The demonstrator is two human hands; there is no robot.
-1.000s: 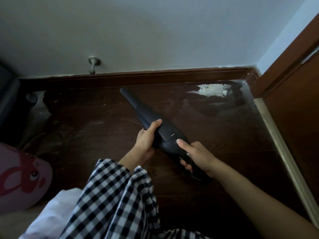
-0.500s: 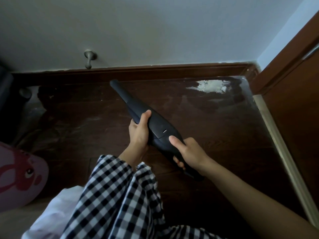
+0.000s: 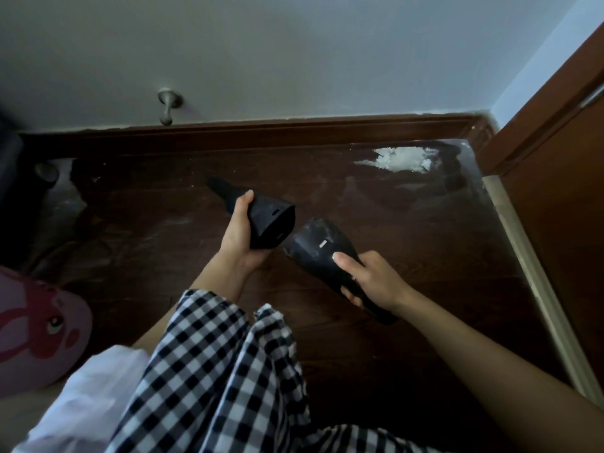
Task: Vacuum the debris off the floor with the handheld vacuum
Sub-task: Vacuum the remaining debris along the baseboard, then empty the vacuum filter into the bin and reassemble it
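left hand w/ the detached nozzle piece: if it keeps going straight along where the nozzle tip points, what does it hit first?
Probably bare floor, then the baseboard under the wall-mounted doorstop. The left hand aims the nozzle section up-left in the picture, away from the white debris. Depth is unclear.

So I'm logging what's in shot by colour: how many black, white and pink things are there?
Black: 2, the nozzle section and the vacuum body
White: 1, the debris pile
Pink: 1, the plush toy
Total: 4
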